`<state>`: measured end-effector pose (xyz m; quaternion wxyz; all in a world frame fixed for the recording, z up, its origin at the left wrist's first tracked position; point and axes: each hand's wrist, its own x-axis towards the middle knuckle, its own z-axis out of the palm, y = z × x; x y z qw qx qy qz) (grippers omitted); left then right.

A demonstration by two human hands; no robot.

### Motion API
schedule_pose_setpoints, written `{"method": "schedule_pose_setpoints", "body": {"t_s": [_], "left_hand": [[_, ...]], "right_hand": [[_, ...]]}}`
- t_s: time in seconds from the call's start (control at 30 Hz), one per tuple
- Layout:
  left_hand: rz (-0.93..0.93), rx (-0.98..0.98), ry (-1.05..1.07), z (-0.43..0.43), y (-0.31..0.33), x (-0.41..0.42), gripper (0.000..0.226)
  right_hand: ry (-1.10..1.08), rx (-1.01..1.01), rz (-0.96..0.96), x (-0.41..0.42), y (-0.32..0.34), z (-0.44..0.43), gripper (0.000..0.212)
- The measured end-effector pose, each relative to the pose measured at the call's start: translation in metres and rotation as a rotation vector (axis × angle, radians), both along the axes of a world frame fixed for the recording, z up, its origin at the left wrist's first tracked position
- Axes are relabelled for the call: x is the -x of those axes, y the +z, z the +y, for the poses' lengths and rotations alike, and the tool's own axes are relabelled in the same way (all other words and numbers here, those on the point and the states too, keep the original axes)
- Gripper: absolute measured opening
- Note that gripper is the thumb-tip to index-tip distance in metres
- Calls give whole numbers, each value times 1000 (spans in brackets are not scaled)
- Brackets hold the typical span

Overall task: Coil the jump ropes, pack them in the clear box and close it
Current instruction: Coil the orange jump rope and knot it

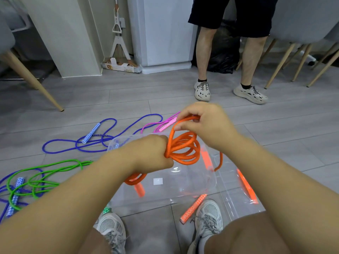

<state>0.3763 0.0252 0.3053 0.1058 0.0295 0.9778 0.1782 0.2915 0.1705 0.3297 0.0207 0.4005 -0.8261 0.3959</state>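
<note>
Head: L hand point(152, 153), R hand point(203, 121) grip orange rope point(185, 143), prob. above box point(192, 187) rim.

The thick orange cord jump rope point(185, 147) hangs in several loops above the open clear plastic box point(192, 180) — its patterned orange handle point(193, 208) lies at the box's 5 o'clock. Uncoiled on the floor: a blue cord rope point(73, 143) at 10 o'clock, a green cord rope point(45, 167) at 8, and a pink cord rope point(161, 123) at 12.

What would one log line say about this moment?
step: coiling orange jump rope | left hand: grips coils | right hand: pinches top loop | clear box: below hands
</note>
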Motion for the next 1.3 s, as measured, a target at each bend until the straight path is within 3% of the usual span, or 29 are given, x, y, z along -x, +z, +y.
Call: {"method": "schedule_pose_setpoints", "body": {"t_s": [0.17,0.3,0.43,0.5,0.6,0.83,1.03,1.2,1.3], "left_hand": [[57,-238,5,-11,6,-6,20],[208,-596,95,-12,13,-7,14],[248,-1085,225,-9,18,-4,38],[348,-1144,282,-9,16,1,27],[431,-986,427,-12,10,7,6],[439,-674,610,-19,8,11,22],[335,-437,509,-18,12,8,29],[130,-329,274,-19,14,-1,23],[63,-128,92,-15,11,-3,25]], "right_hand": [[32,-2,-402,15,-14,15,14],[52,12,-430,16,-18,18,26],[75,-87,-492,2,-22,10,20],[96,-90,-541,-6,-21,5,16],[107,-193,-450,-13,-15,2,21],[105,-469,-221,-29,3,5,27],[180,-505,-47,-35,6,16,26],[249,-222,170,-27,3,14,27],[191,-171,232,-21,4,6,30]]}}
